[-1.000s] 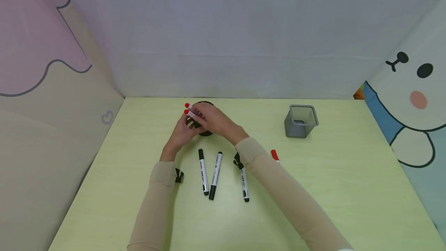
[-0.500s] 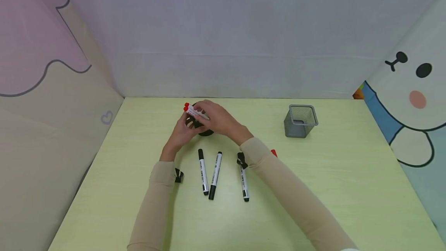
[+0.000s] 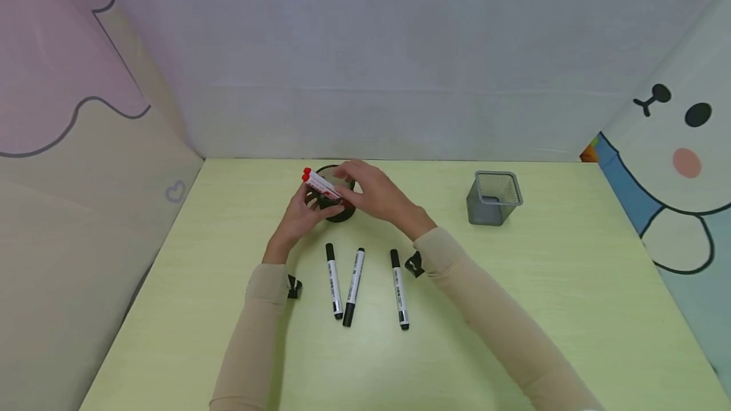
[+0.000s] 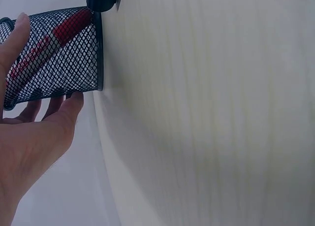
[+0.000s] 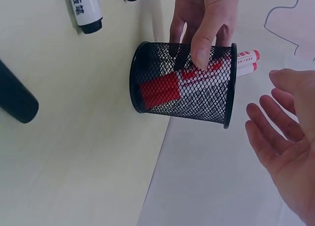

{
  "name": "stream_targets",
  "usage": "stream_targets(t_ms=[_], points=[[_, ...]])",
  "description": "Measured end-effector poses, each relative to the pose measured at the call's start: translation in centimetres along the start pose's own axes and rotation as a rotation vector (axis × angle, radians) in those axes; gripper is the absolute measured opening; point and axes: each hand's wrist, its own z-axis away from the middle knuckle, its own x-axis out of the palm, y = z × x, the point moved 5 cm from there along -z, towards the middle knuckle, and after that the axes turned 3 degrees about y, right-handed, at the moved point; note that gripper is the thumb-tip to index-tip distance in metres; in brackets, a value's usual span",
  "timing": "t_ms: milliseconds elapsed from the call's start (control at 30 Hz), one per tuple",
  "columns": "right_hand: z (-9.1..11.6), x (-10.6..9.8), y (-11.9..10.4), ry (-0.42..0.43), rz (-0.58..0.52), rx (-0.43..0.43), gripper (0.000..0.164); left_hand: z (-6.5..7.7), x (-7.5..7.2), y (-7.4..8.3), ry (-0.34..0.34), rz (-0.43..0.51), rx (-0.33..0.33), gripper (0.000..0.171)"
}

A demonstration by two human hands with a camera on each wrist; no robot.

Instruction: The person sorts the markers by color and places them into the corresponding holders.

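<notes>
Pale table (image 3: 365, 366), black cup (image 5: 197, 107) (red markers (image 3: 321, 184) inside), in left hand (image 3: 296, 217).

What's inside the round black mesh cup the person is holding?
Two red markers lean inside the cup, cap-end down, their other ends poking past the rim. The left hand covers part of them; anything behind them is hidden.

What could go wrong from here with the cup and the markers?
The two red-capped markers lean one way and poke past the rim of the black mesh cup, so it might tip if the left hand lets go. The right hand, open close by, could knock their ends.
</notes>
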Motion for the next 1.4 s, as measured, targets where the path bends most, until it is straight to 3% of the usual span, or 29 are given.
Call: stream_targets(t_ms=[733, 1167, 1400], points=[[3.6, -2.1, 0.0, -0.028, 0.052, -0.019, 0.026, 0.0, 0.0, -0.1, 0.019, -0.001, -0.012, 0.084], [5.8, -4.0, 0.3, -0.079, 0.093, -0.020, 0.028, 0.0, 0.1, 0.3, 0.004, 0.001, -0.069, 0.084], [7.1, -4.4, 0.4, -0.127, 0.107, 0.015, 0.031, -0.1, 0.1, 0.0, 0.014, -0.006, -0.042, 0.088]])
